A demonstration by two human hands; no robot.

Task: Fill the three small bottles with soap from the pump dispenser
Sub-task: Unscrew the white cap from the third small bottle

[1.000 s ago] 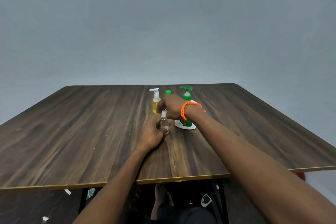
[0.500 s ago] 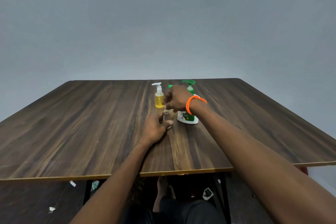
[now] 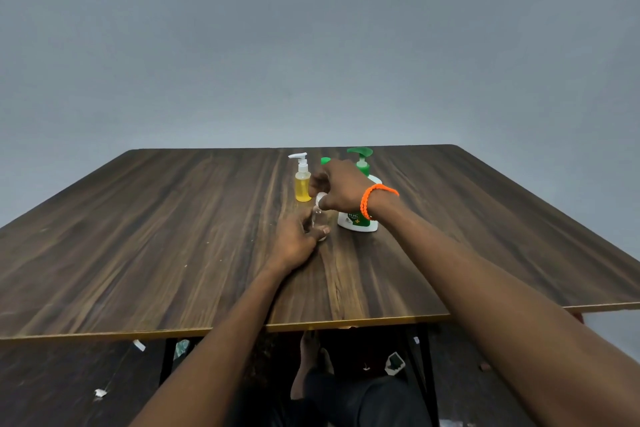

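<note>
From my feed, both forearms were bare from the near edge of the frame out to the wrists, with no sleeves showing. The right hand [image 3: 341, 189] wore a braided orange bracelet [image 3: 375, 197] at the wrist, a short loose end sticking out on its right side. The left hand [image 3: 296, 241] carried no band or ring that I could make out. Low at the near edge, under the worktop [image 3: 138, 236], I saw dark trousers [image 3: 356, 399] and a bare foot [image 3: 311, 354].

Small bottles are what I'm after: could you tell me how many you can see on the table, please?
3: yellow bottle upright at the back; clear bottle in the left hand; a green cap, its bottle hidden by the right hand.
</note>
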